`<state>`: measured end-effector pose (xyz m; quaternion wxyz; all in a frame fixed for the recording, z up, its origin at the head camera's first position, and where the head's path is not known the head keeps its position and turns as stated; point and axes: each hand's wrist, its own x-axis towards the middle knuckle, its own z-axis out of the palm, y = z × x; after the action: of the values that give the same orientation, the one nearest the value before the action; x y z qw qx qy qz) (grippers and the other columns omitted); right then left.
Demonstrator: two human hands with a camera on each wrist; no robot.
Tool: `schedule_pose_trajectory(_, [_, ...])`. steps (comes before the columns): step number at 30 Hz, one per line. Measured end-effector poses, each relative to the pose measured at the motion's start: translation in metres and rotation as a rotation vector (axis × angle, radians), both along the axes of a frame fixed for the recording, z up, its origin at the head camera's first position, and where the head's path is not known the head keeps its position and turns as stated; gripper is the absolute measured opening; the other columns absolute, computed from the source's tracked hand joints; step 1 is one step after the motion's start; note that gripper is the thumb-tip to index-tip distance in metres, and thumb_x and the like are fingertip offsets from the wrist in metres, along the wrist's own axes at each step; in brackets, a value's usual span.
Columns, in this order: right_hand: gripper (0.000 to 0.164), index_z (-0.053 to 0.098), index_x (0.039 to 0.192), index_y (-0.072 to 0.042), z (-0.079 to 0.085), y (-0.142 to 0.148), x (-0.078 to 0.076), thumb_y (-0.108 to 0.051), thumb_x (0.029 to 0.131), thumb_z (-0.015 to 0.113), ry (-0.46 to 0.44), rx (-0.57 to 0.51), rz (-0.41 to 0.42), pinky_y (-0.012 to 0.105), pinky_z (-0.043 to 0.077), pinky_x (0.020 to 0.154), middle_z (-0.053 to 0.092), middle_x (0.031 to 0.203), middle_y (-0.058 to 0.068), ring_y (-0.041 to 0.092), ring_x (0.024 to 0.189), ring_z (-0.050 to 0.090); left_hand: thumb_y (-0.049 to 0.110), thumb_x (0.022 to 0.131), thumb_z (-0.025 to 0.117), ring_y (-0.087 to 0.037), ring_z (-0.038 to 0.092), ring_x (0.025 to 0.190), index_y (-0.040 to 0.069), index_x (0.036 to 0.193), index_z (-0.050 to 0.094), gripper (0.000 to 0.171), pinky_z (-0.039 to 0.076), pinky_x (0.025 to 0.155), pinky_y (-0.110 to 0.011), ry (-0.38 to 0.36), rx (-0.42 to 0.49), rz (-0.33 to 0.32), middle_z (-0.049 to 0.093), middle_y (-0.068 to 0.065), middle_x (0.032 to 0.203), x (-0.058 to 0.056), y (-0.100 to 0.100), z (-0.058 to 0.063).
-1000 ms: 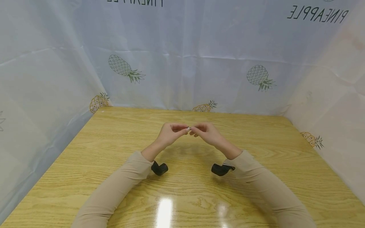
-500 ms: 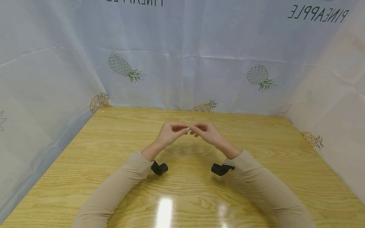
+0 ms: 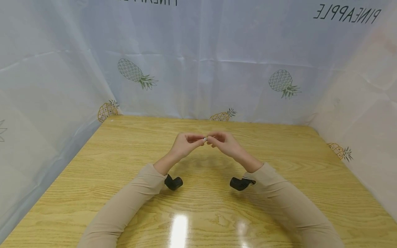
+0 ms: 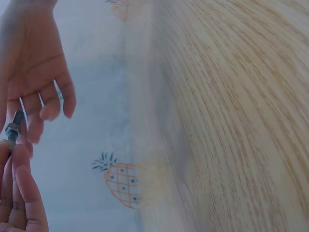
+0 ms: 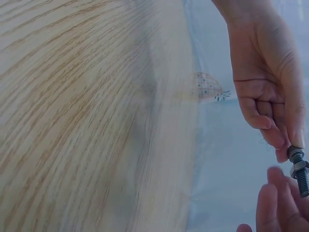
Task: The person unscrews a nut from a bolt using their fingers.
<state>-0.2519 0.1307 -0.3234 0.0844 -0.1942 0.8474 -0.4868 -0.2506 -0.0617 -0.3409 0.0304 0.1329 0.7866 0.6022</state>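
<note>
Bolt (image 5: pixel 302 182): one, metal, threaded, held in the air above the table (image 3: pixel 211 196) between two hands.
Nut (image 5: pixel 300 168): one, around the shank, between the bolt's head and its threaded end.
Left hand (image 3: pixel 186 144): one, pinching the bolt at its head between thumb and fingers.
Right hand (image 3: pixel 225 144): one, fingers bent and spread about the nut and threaded end; whether they grip or merely hover, I cannot tell.
In the way: fingers cover most of the bolt in the head view; the left wrist view has the head hidden by fingertips; the right wrist view cuts off part of the right hand.
Black wrist pieces (image 3: pixel 173 183): two, one beneath each cuff.
Sleeves (image 3: pixel 124 203): two, beige.
Reflections (image 3: pixel 179 230): two, bright, on the near tabletop.
Curtain (image 3: pixel 192 86): pale, behind the table and along both sides.
Back-wall prints: two green pineapples (image 3: pixel 130 70), with mirrored lettering (image 3: pixel 347 13) above.
</note>
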Motion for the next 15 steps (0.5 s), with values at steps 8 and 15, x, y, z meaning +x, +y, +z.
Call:
schedule_pose_trajectory(8, [0.029, 0.061, 0.118, -0.005, 0.0014, -0.0004, 0.0019, -0.021, 0.094, 0.057, -0.010, -0.006, -0.026, 0.047, 0.048, 0.095, 0.064, 0.117, 0.017, 0.034, 0.110, 0.060, 0.022, 0.087, 0.066, -0.018, 0.069, 0.092, 0.007, 0.109, 0.070, 0.026, 0.054, 0.088, -0.034, 0.007, 0.004, -0.001, 0.071, -0.012, 0.105, 0.0002, -0.0003, -0.0003])
schedule_pose_trajectory(15, [0.034, 0.057, 0.122, -0.008, 0.0000, -0.0003, 0.0016, -0.023, 0.091, 0.062, 0.006, -0.012, -0.041, 0.040, 0.051, 0.091, 0.061, 0.120, 0.014, 0.028, 0.110, 0.060, 0.022, 0.088, 0.066, -0.018, 0.069, 0.094, 0.008, 0.109, 0.070, 0.026, 0.053, 0.088, -0.034, -0.010, 0.023, -0.011, 0.070, -0.012, 0.108, -0.0003, -0.0003, -0.0005])
